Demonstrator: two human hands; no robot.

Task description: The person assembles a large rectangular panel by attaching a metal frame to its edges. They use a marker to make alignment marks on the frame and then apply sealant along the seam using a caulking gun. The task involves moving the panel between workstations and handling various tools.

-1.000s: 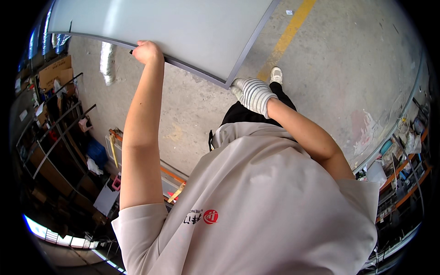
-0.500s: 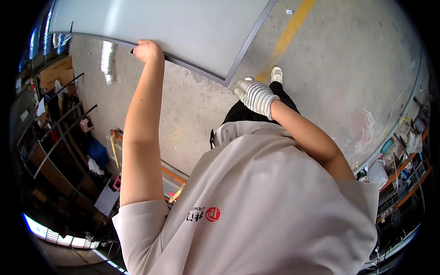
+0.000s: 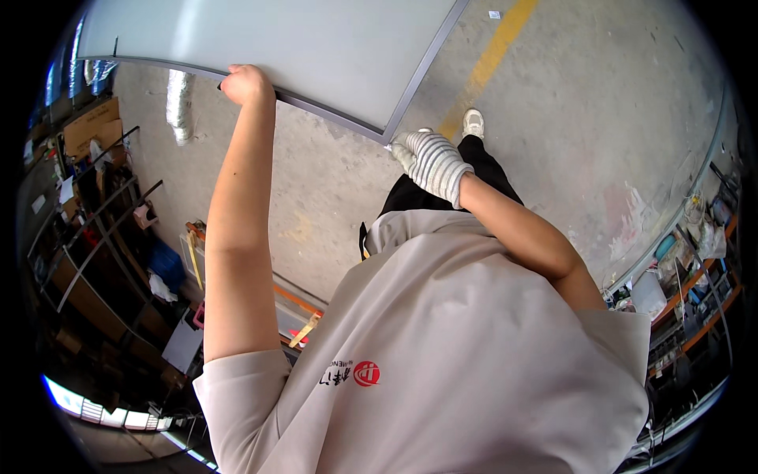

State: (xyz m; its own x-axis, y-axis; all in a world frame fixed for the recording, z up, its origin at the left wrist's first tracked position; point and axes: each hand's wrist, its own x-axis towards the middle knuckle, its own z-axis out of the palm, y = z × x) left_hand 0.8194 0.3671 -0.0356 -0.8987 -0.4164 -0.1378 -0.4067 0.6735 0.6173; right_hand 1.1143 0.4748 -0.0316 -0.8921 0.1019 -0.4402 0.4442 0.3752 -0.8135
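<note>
The large, stiff, probably light panel (image 3: 276, 47) is gripped along its framed near edge by the closed bare left hand (image 3: 246, 83) and, at the corner, by the closed gloved right hand (image 3: 430, 162).

Yellow-striped concrete floor (image 3: 600, 103), cluttered shelving (image 3: 95, 237)

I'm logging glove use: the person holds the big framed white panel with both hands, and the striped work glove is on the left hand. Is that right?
Not quite. The head view shows the striped work glove on the right hand, which grips the corner of the framed white panel. The left hand is bare and grips the panel's lower edge. Both hands do hold the panel.
</note>
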